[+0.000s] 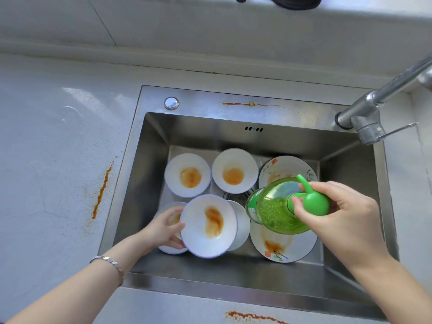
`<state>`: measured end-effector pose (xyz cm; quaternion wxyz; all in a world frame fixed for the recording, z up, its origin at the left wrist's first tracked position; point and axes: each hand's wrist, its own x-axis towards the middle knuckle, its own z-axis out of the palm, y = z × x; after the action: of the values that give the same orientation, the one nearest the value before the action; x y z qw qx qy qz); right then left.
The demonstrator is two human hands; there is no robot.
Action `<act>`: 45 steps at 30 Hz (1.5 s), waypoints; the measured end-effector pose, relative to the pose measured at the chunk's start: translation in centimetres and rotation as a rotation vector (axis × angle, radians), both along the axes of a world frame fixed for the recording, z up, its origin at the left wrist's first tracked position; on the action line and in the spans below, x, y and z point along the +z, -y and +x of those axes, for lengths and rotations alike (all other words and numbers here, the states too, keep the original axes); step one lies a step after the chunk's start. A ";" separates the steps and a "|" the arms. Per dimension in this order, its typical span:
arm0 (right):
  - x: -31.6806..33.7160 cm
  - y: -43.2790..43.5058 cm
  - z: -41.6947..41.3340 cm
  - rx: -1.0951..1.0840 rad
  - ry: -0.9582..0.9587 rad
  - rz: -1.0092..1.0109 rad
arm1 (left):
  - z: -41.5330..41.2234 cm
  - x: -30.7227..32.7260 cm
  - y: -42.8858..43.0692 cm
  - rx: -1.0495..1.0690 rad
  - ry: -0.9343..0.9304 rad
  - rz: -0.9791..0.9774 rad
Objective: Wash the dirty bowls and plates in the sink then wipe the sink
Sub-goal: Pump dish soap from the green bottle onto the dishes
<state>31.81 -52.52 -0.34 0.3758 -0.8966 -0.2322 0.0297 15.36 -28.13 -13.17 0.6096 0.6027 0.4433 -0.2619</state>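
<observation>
Aiming the spout comes first: swing the soap bottle, gripped round its neck and green pump by your right hand, until the nozzle sits over the brown smear, then press once, gently. Your left hand holds the smeared bowl by its left rim, tilted up above the sink and just beside the bottle; other dirty bowls and plates lie below in the sink.

The soap bottle hides much of the far plate.
</observation>
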 end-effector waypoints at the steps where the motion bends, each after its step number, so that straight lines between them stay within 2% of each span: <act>1: 0.1 0.2 0.0 -0.001 0.000 0.000 | -0.2 -0.4 0.4 -0.038 -0.022 -0.005; 26: 0.7 1.0 -1.3 0.034 0.009 0.016 | -2.6 -0.8 0.5 -0.046 -0.167 0.059; 29: 1.1 0.9 -1.2 0.042 0.000 0.018 | -2.7 -0.7 0.1 -0.118 -0.194 0.177; 30: 1.2 0.8 -1.2 0.042 0.001 0.019 | -2.5 -0.5 0.0 -0.177 -0.165 0.289; 32: 1.8 0.5 -1.2 0.041 0.010 0.023 | -1.4 1.1 0.4 -0.211 0.030 0.462; 34: 2.5 -0.1 -1.1 0.045 0.012 0.031 | 0.6 3.7 1.8 -0.213 0.305 0.405; 36: 3.3 -0.9 -0.7 0.025 -0.023 0.039 | 2.9 5.8 4.2 -0.278 0.495 0.224; 40: 4.4 -2.3 0.8 -0.069 -0.141 0.001 | 6.9 6.9 8.7 -0.377 0.606 0.021; 45: 3.9 -3.2 1.8 -0.098 -0.212 0.009 | 8.3 6.9 9.6 -0.263 0.677 0.080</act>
<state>33.62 -49.27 3.59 0.4033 -0.8971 -0.1470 0.1049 23.67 -37.76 -6.24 0.6588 0.7306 0.1449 -0.1060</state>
